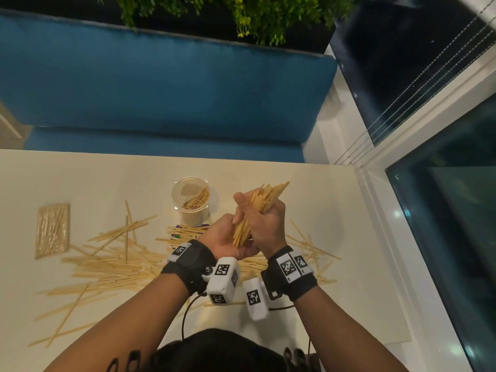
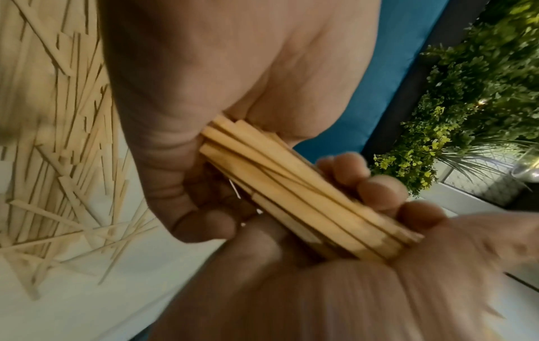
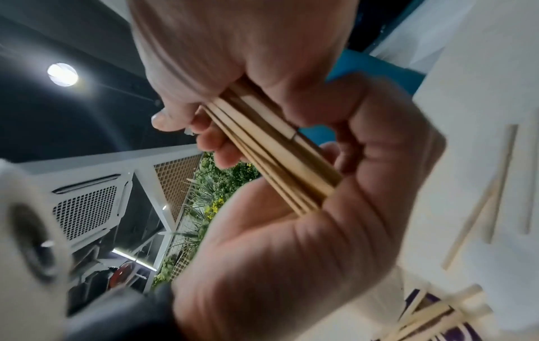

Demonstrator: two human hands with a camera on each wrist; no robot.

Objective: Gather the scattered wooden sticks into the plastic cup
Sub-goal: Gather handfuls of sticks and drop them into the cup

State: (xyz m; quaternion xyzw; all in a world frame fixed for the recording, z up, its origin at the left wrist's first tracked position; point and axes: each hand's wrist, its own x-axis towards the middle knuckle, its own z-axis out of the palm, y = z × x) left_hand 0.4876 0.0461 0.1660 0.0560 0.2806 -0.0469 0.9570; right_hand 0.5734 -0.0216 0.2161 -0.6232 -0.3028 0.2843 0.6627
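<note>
Both hands hold one bundle of wooden sticks (image 1: 264, 202) tilted above the table, just right of the clear plastic cup (image 1: 191, 201), which has several sticks inside. My right hand (image 1: 265, 224) grips the bundle round its middle, thumb up. My left hand (image 1: 225, 238) cups the bundle's lower end with curled fingers. The left wrist view shows the stick ends (image 2: 291, 191) butting against the left palm (image 2: 189, 110), with the right fingers (image 2: 379, 189) wrapped over them. Many loose sticks (image 1: 112, 264) lie scattered on the table to the left, and fewer sticks (image 1: 308, 245) to the right.
A wrapped packet of sticks (image 1: 53, 230) lies flat at the far left. A purple-printed item (image 1: 188, 229) sits under sticks in front of the cup. A blue bench (image 1: 161, 89) runs behind the cream table (image 1: 335, 304); a window frame (image 1: 402, 210) borders the right.
</note>
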